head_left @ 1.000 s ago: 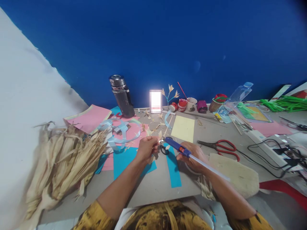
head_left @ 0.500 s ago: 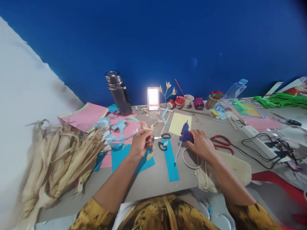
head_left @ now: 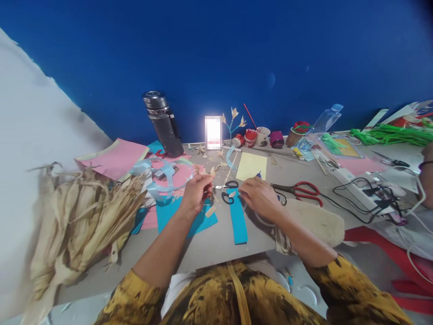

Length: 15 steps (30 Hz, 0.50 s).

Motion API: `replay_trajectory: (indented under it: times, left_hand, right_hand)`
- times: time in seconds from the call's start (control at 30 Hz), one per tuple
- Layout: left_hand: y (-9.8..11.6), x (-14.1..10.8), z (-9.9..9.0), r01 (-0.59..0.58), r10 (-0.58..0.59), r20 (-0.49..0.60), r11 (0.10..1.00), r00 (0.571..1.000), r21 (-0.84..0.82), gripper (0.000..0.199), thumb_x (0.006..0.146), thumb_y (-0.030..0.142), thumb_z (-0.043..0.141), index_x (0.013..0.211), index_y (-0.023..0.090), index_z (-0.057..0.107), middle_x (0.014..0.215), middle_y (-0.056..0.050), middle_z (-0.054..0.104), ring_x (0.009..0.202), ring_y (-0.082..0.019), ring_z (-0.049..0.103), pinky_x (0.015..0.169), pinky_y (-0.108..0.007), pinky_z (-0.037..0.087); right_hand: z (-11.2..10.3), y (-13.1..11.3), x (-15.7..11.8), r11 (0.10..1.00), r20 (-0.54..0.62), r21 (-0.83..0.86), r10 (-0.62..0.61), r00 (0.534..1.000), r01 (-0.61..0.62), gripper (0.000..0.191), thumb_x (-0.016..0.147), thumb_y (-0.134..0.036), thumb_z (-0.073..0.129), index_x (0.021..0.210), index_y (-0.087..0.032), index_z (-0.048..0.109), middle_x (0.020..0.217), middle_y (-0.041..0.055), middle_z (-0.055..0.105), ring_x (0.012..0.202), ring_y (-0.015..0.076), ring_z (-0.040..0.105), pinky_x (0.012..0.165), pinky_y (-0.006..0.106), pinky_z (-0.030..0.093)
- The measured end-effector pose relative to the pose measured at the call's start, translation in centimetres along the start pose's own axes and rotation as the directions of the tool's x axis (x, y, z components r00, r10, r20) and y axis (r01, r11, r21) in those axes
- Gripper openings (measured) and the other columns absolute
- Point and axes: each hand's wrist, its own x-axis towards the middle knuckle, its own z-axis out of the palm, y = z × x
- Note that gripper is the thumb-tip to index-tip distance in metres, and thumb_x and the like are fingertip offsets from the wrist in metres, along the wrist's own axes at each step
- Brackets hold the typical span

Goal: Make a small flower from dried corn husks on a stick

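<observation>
My left hand (head_left: pixel 196 194) is closed in a pinch on a small dried corn husk flower (head_left: pixel 212 173). My right hand (head_left: pixel 260 196) has its fingers bent and reaching left, apart from my left hand. It covers most of the blue glue gun (head_left: pixel 259 175), of which the tip shows above the knuckles. Between my hands lie small scissors (head_left: pixel 231 184) with black handles. A blue paper strip (head_left: pixel 239 225) runs toward me from below them. Husk scraps (head_left: pixel 211 211) lie beside my left hand.
Dried corn husks (head_left: pixel 81 221) are heaped at left, with a dark flask (head_left: pixel 165 131) behind. Red-handled scissors (head_left: pixel 307 189) and a power strip (head_left: pixel 365 192) with cables lie right. Paint pots (head_left: pixel 250 137) and a husk flower stem (head_left: pixel 231 126) stand by the wall. Another person's arm (head_left: pixel 426 176) shows far right.
My right hand has moved left across the glue gun, which is now mostly hidden. The red-handled scissors' blades now show. My left hand still pinches the flower.
</observation>
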Motion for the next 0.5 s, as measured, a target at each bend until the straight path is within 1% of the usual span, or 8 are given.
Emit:
replay_trajectory:
  times: [0.03,0.1,0.17,0.27,0.3,0.37,0.43,0.5]
  left_hand:
    - [-0.1,0.0,0.1,0.001,-0.001,-0.001,1.000,1.000,0.005,0.026,0.059,0.028,0.078,0.074,0.014,0.062,0.055,0.004,0.053,0.045,-0.006,0.046,0.041,-0.018,0.034]
    - [-0.4,0.0,0.2,0.005,-0.005,-0.011,1.000,1.000,0.013,0.025,0.058,0.027,0.077,0.073,0.014,0.061,0.054,0.004,0.053,0.045,-0.006,0.046,0.041,-0.018,0.034]
    - [-0.6,0.1,0.2,0.007,-0.006,-0.022,1.000,1.000,0.028,0.024,0.058,0.027,0.076,0.072,0.014,0.061,0.054,0.004,0.053,0.044,-0.006,0.046,0.041,-0.018,0.033]
    - [-1.1,0.2,0.1,-0.002,0.004,-0.026,0.998,1.000,0.064,0.024,0.058,0.028,0.076,0.070,0.014,0.062,0.054,0.004,0.053,0.044,-0.006,0.045,0.041,-0.019,0.033]
    - [-1.2,0.3,0.1,-0.006,0.007,-0.020,0.997,1.000,0.075,0.024,0.058,0.029,0.076,0.069,0.014,0.062,0.054,0.004,0.053,0.044,-0.006,0.045,0.041,-0.019,0.033]
    - [-1.4,0.4,0.0,-0.007,0.008,-0.002,0.995,1.000,0.097,0.024,0.060,0.032,0.076,0.067,0.014,0.062,0.054,0.003,0.053,0.044,-0.006,0.044,0.041,-0.019,0.033]
    - [-1.5,0.4,0.1,-0.006,0.006,0.001,0.992,1.000,0.125,0.025,0.061,0.034,0.076,0.066,0.013,0.062,0.052,0.003,0.052,0.043,-0.006,0.043,0.042,-0.019,0.033]
    - [-1.5,0.4,0.1,-0.006,0.008,-0.015,0.988,1.000,0.153,0.025,0.062,0.034,0.075,0.069,0.013,0.064,0.051,0.003,0.053,0.042,-0.006,0.044,0.042,-0.019,0.033]
  right_hand:
    - [0.4,-0.6,0.5,0.998,0.027,0.006,-0.057,0.998,0.057,0.019,0.093,-0.031,0.057,0.104,-0.022,0.068,0.109,0.0091,0.064,0.105,0.0253,0.051,0.085,0.035,0.038]
    - [1.2,-1.4,1.5,0.995,0.075,-0.003,-0.104,0.992,0.104,0.022,0.091,-0.036,0.059,0.105,-0.022,0.070,0.106,0.0102,0.064,0.104,0.0263,0.051,0.084,0.035,0.039]
    - [1.8,-1.9,2.1,0.995,0.093,-0.008,-0.098,0.991,0.099,0.024,0.091,-0.039,0.060,0.103,-0.021,0.070,0.104,0.0108,0.065,0.103,0.0269,0.052,0.084,0.035,0.039]
    - [2.0,-1.9,2.4,0.997,0.063,0.033,-0.074,0.995,0.072,0.021,0.094,-0.033,0.055,0.095,-0.020,0.071,0.100,0.0103,0.067,0.098,0.0254,0.055,0.083,0.034,0.040]
    - [2.0,-1.9,2.4,0.995,0.042,0.077,-0.069,0.997,0.066,0.021,0.095,-0.030,0.053,0.093,-0.019,0.070,0.098,0.0098,0.068,0.096,0.0243,0.057,0.083,0.033,0.040]
    - [1.6,-1.6,2.3,0.970,-0.012,0.233,-0.062,0.998,0.063,0.021,0.096,-0.026,0.050,0.091,-0.018,0.068,0.094,0.0081,0.069,0.090,0.0214,0.060,0.081,0.031,0.041]
    - [1.0,-1.2,2.3,0.892,-0.068,0.447,-0.046,0.997,0.072,0.019,0.095,-0.023,0.049,0.092,-0.018,0.067,0.091,0.0056,0.070,0.085,0.0188,0.061,0.078,0.029,0.043]
    - [0.2,-0.9,2.5,0.783,-0.103,0.616,-0.031,0.994,0.088,0.017,0.093,-0.023,0.050,0.092,-0.019,0.067,0.091,0.0041,0.070,0.085,0.0178,0.063,0.076,0.028,0.044]
